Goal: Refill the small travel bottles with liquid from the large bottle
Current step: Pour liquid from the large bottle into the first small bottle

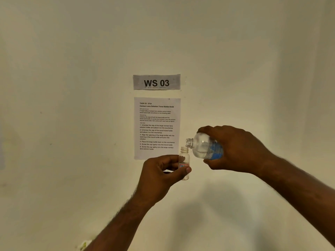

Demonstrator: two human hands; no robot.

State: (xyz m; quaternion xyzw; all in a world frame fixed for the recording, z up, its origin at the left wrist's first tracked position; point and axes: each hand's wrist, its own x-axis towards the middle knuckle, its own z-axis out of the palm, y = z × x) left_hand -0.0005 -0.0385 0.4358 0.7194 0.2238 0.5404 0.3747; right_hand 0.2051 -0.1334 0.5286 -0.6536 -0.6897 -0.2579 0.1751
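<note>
Left hand (159, 175) grasping upright travel bottle (184, 161), right hand (235, 149) clutching tilted large bottle (204, 146) above it

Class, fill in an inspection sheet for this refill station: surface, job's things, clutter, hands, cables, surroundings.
Surface: nothing seen; both bottles held in the air.
Job's things: large bottle, blue label, uncapped, tipped with its mouth above the small travel bottle, upright, uncapped.
Clutter: a yellowish scrap at the bottom edge, unclear.
Hands: left hand grips the travel bottle; right hand grips the large one.
Cables: nothing seen.
Surroundings: pale wall, WS 03 sign, task sheet.
</note>
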